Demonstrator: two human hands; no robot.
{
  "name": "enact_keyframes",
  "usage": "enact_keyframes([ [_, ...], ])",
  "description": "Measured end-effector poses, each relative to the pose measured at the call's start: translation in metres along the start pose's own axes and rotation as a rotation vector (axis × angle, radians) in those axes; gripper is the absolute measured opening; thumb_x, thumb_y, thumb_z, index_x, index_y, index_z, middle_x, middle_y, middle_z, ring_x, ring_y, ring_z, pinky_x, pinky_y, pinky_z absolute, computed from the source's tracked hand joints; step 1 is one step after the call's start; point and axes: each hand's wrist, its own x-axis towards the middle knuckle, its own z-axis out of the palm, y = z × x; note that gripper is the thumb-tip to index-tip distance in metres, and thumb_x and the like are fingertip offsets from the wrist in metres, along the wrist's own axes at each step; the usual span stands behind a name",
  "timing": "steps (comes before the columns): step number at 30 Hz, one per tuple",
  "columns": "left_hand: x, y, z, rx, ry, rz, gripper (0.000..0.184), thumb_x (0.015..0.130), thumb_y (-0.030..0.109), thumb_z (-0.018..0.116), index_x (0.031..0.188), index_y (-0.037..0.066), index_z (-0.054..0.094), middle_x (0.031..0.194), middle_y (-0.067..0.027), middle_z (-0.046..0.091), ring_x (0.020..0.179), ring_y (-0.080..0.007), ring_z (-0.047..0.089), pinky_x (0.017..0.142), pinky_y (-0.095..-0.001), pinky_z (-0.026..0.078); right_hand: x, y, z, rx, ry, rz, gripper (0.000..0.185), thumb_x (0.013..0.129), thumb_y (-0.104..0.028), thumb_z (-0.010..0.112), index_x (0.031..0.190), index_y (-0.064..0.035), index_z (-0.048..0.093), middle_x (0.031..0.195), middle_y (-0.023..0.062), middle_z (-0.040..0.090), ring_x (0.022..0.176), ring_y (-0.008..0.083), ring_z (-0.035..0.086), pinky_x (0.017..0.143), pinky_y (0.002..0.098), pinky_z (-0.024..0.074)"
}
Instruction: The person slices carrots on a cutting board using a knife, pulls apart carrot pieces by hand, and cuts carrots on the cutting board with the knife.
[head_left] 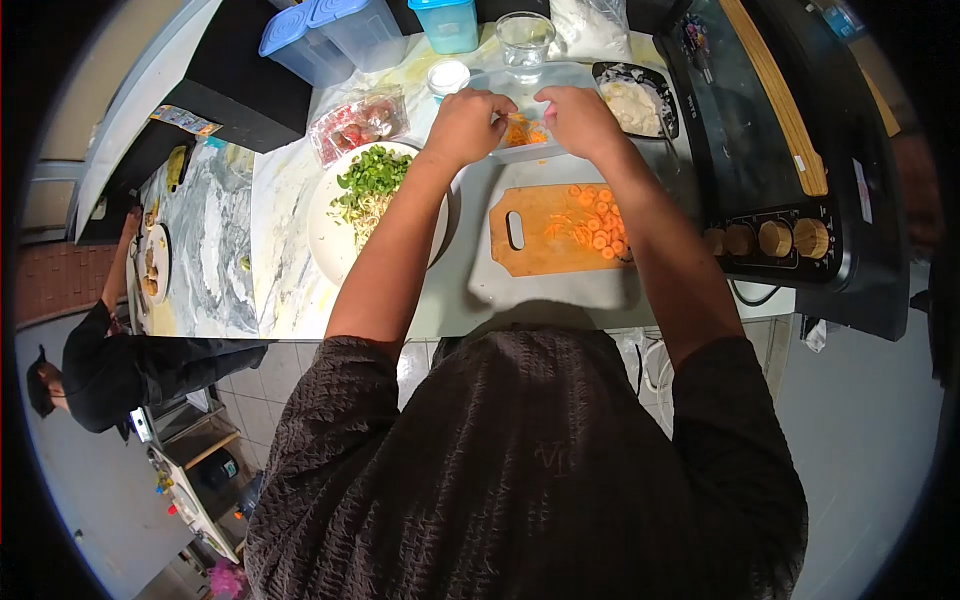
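Both hands are over a clear plastic container with orange carrot shreds (522, 130) in it. My left hand (468, 124) is at its left side with the fingers curled; what they hold, if anything, is too small to make out. My right hand (578, 120) is at the right side, its fingers bent in toward the container, their tips unclear. Nearer to me lies an orange cutting board (510, 262) with carrot slices (603, 222) and thin carrot strips. Left of my left forearm a white plate (325, 235) carries chopped greens (372, 172) and bean sprouts (362, 216).
Behind stand lidded blue containers (365, 38), a glass bowl (525, 38) and a white tub (447, 77). A black tray of pale paste (632, 105) lies right, beside a stove (775, 238). A wrapped red pack (360, 122) lies left. Another person (110, 370) is at far left.
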Motion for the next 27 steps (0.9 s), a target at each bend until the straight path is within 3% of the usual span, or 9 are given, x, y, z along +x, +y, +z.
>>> enact_keyframes([
  [2,-0.005,0.006,-0.003,-0.012,0.066,0.058,0.014,0.083,0.011,0.07,0.096,0.006,0.072,0.09,-0.0117,0.071,0.073,-0.0284,0.066,0.069,-0.0363,0.053,-0.009,-0.003,-0.005,-0.005,0.084,-0.006,0.02,0.084,-0.01,0.065,0.102,-0.0035,0.07,0.09,0.0168,0.071,0.083,0.034,0.069,0.077,0.0397,0.0537],
  [4,-0.014,0.021,-0.009,-0.173,0.098,-0.064,0.015,0.084,0.013,0.07,0.096,0.005,0.072,0.09,-0.0107,0.07,0.07,-0.0251,0.064,0.068,-0.0342,0.052,-0.029,-0.02,-0.025,0.056,0.174,-0.02,0.019,0.085,-0.012,0.066,0.101,-0.0026,0.069,0.089,0.0157,0.071,0.081,0.0327,0.069,0.074,0.0378,0.054],
  [8,-0.041,0.051,-0.016,-0.333,0.074,-0.164,0.012,0.082,0.014,0.069,0.09,0.005,0.072,0.083,-0.0125,0.068,0.069,-0.0278,0.064,0.066,-0.036,0.051,-0.081,-0.017,-0.034,0.196,0.181,0.05,0.014,0.085,-0.013,0.065,0.095,-0.0039,0.069,0.092,0.0152,0.07,0.088,0.0347,0.066,0.078,0.0415,0.0525],
  [13,-0.065,0.059,0.025,-0.58,-0.118,-0.129,0.016,0.082,0.013,0.068,0.093,0.002,0.07,0.083,-0.0134,0.068,0.067,-0.0249,0.064,0.065,-0.0336,0.051,-0.147,0.007,-0.013,0.178,0.089,0.069,0.018,0.079,-0.012,0.071,0.095,-0.003,0.069,0.085,0.0164,0.066,0.081,0.0358,0.065,0.074,0.0424,0.0519],
  [14,-0.067,0.059,0.033,-0.502,-0.261,-0.156,0.023,0.083,0.011,0.07,0.105,0.002,0.069,0.09,-0.0112,0.067,0.08,-0.0217,0.064,0.074,-0.0322,0.051,-0.155,0.009,-0.01,0.174,0.089,0.075,0.018,0.079,-0.012,0.071,0.095,-0.003,0.069,0.085,0.0164,0.066,0.081,0.0358,0.065,0.074,0.0424,0.0519],
  [15,-0.067,0.062,0.038,-0.507,-0.263,-0.152,0.023,0.083,0.011,0.07,0.105,0.002,0.069,0.09,-0.0112,0.067,0.08,-0.0217,0.064,0.074,-0.0322,0.051,-0.161,0.007,-0.009,0.079,0.028,0.078,0.021,0.077,-0.013,0.072,0.096,-0.003,0.069,0.09,0.016,0.065,0.086,0.0352,0.063,0.078,0.0425,0.0511],
  [18,-0.068,0.071,0.053,-0.331,-0.284,0.051,0.042,0.077,0.014,0.074,0.117,0.006,0.064,0.098,-0.0123,0.059,0.096,-0.0333,0.057,0.086,-0.0412,0.048,-0.174,-0.002,-0.008,-0.041,-0.009,0.075,0.027,0.074,-0.014,0.075,0.098,-0.0038,0.069,0.101,0.0146,0.06,0.096,0.0336,0.059,0.085,0.0425,0.0487],
  [22,-0.068,0.075,0.062,-0.238,-0.288,0.075,0.045,0.074,0.016,0.077,0.117,0.008,0.064,0.097,-0.0113,0.059,0.097,-0.0326,0.057,0.085,-0.041,0.048,-0.174,-0.015,-0.017,-0.153,-0.056,0.117,0.033,0.072,-0.017,0.077,0.102,-0.0061,0.068,0.112,0.0124,0.051,0.107,0.0311,0.05,0.092,0.0417,0.0445],
  [27,-0.071,0.075,0.06,-0.227,-0.253,0.093,0.04,0.073,0.018,0.078,0.11,0.01,0.065,0.097,-0.0114,0.059,0.097,-0.0332,0.058,0.085,-0.0422,0.048,-0.168,-0.013,-0.009,-0.237,-0.039,0.061,0.042,0.068,-0.021,0.081,0.105,-0.0055,0.069,0.109,0.0123,0.051,0.102,0.0308,0.05,0.089,0.0409,0.0445],
])
